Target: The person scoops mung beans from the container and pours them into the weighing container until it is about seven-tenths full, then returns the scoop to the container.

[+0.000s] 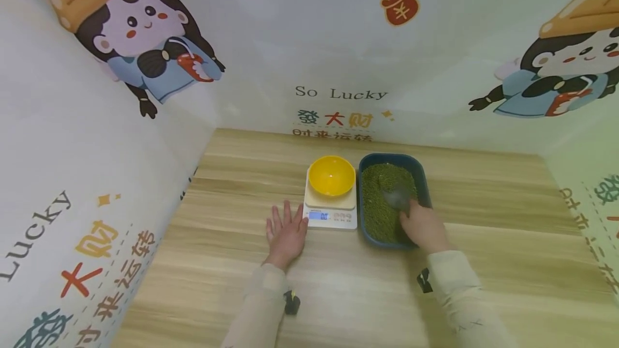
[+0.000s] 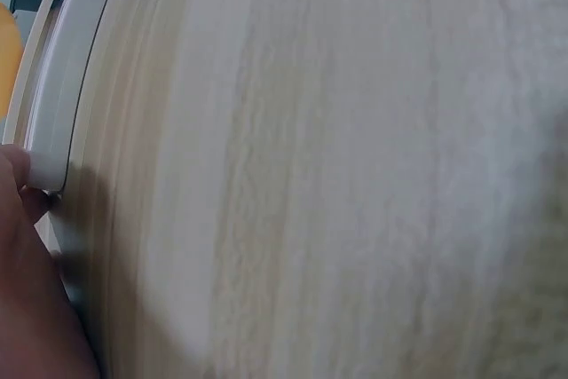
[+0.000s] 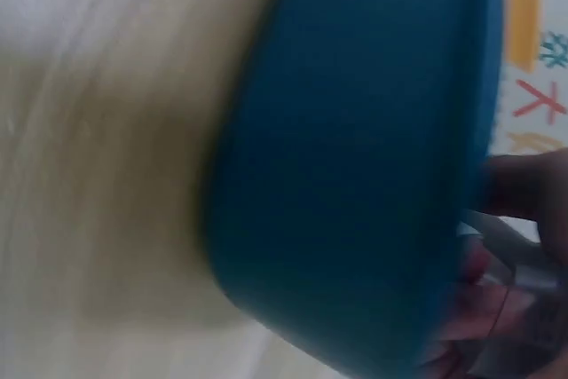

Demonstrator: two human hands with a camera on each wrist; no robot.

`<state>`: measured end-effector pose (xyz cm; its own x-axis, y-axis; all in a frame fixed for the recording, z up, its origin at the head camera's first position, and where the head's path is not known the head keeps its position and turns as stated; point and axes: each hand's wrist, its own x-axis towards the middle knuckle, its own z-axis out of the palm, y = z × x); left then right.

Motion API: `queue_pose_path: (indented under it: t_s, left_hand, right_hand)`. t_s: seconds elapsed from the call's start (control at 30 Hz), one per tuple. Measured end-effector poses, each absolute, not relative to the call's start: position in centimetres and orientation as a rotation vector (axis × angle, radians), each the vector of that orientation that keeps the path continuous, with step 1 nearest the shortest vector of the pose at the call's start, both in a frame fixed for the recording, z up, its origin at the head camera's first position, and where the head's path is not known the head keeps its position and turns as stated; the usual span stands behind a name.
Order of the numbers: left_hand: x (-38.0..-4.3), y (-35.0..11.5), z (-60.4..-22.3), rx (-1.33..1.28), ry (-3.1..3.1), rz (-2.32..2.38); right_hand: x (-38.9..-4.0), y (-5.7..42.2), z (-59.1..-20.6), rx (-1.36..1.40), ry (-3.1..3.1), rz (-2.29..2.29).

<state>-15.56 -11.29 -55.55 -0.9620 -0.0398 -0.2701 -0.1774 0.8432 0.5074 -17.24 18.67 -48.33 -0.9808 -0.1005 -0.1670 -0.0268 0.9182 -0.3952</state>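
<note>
The person's right hand (image 1: pixel 425 230) grips a blurred, greyish scoop (image 1: pixel 397 198) at the small green beans (image 1: pixel 379 216) inside a dark blue tub (image 3: pixel 355 157). The left hand (image 1: pixel 288 236), fingers spread wide, touches a white scale (image 1: pixel 332 224) bearing a glossy yellow bowl (image 1: pixel 331 176).

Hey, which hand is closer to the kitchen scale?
Left. The left hand touches the left side of the kitchen scale; the right hand is beyond its right side, holding a scoop at the blue tub.

A yellow bowl (image 1: pixel 332 176) sits on the scale (image 1: pixel 331 223), a scoop (image 1: pixel 396 197) over green grains (image 1: pixel 379 216).
</note>
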Motion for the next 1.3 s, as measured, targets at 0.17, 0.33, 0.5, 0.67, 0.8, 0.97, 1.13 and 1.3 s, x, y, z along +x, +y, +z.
queue_pose_path:
  t_s: [0.17,0.33,0.5,0.67,0.8,0.97,1.13,1.3]
  left_hand:
    - [-15.4,-11.1,-55.7,-0.157,2.775,0.824]
    - [-15.4,-11.3,-55.6,-0.147,2.783,0.859]
    - [-15.6,-11.5,-55.8,-0.151,2.802,0.829]
    - [-15.6,-11.5,-55.8,-0.147,2.795,0.816]
    - [-15.5,-11.2,-55.9,-0.148,2.784,0.820]
    - [-15.3,-11.2,-56.1,-0.160,2.769,0.824]
    - [-15.4,-11.2,-56.2,-0.167,2.761,0.834]
    - [-15.5,-11.1,-55.9,-0.156,2.781,0.829]
  right_hand:
    - [-17.4,18.1,-50.5,0.012,2.915,-0.608]
    - [-17.4,17.5,-51.1,0.031,2.944,-0.582]
    - [-17.4,17.3,-51.0,0.046,2.956,-0.599]
    - [-17.5,17.3,-51.2,0.055,2.957,-0.598]
    - [-17.3,17.5,-51.4,0.065,2.964,-0.606]
    - [-17.0,17.6,-51.6,0.070,2.974,-0.630]
    - [-17.1,17.6,-51.9,0.069,3.001,-0.632]
    - [-17.1,17.6,-51.9,0.065,3.038,-0.638]
